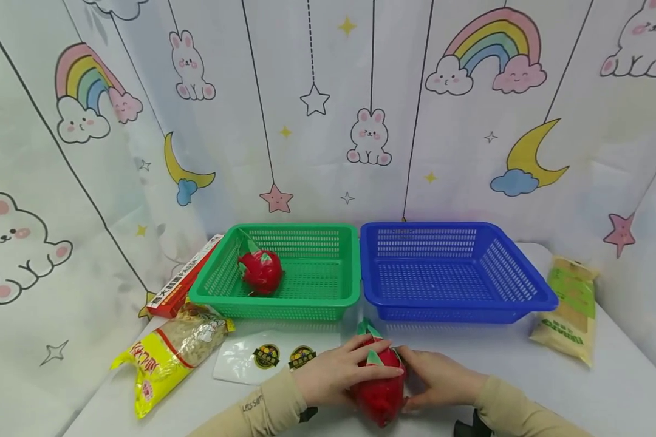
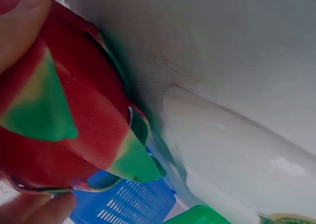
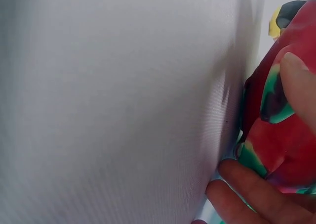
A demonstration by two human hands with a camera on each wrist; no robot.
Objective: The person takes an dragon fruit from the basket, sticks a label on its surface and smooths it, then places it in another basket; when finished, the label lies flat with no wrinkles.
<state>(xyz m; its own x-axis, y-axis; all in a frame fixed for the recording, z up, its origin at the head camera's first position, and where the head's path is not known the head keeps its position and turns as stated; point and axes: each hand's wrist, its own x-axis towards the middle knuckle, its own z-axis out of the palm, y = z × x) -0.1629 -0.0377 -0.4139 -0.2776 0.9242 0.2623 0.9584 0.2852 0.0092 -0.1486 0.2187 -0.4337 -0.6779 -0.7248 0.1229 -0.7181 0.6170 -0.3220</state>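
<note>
A red dragon fruit (image 1: 381, 397) with green-tipped scales lies on the white table between both hands, in front of the baskets. My left hand (image 1: 333, 373) grips it from the left, fingers laid over its top. From the right, my right hand (image 1: 443, 377) holds its side with thumb and fingers. Up close in the left wrist view, the dragon fruit (image 2: 84, 100) has a thumb on its skin and fingertips beneath. In the right wrist view, fingers curl around the fruit (image 3: 291, 140). Another dragon fruit (image 1: 262, 272) sits in the green basket (image 1: 273, 308).
A blue basket (image 1: 459, 303) stands to the right of the green one. A white plastic bag (image 1: 237, 361) with round black labels lies left of my hands. A yellow food packet (image 1: 169, 358) and red box (image 1: 183, 279) are at left, a green-beige packet (image 1: 568, 309) at right.
</note>
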